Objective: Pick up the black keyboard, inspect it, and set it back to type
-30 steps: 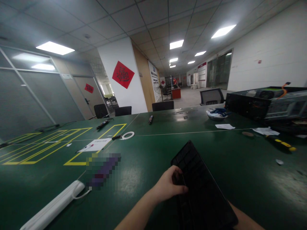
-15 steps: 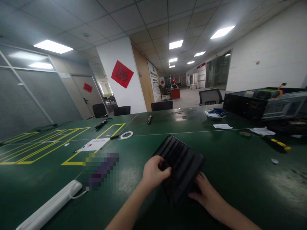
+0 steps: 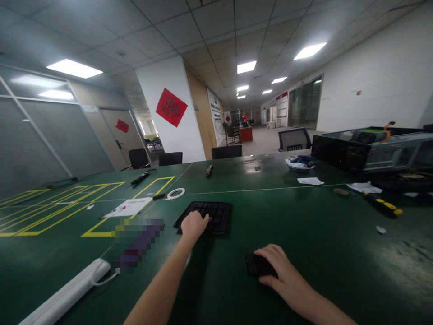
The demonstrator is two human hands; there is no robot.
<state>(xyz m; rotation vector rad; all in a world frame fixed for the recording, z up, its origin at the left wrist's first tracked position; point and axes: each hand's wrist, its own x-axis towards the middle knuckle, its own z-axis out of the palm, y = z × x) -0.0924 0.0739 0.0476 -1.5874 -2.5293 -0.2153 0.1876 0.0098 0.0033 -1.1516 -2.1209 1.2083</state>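
Ahead of me on the green table, a flat black compartment tray (image 3: 221, 216) lies tilted slightly toward the left. My left hand (image 3: 194, 224) reaches over it, with curled fingers gripping the tray near its middle; the fingertips are partly hidden. Nearer and further right, my right hand (image 3: 279, 271) is closed around a small dark block-like object (image 3: 255, 265) at the tabletop. Its exact kind is too dark to make out, and the palm covers part of it.
To the left are a long white bar (image 3: 67, 293) with a cord, a blurred-out purple item (image 3: 144, 243), a paper sheet (image 3: 128, 206) and a white tape roll (image 3: 176, 194). An open computer case (image 3: 341, 151), a bowl (image 3: 299, 167) and a yellow-black screwdriver (image 3: 384, 205) lie right.
The tray has gone from both hands, tilted up close to me, to lying farther forward and left under my left hand. My right hand has let go of it and now holds a small dark object.
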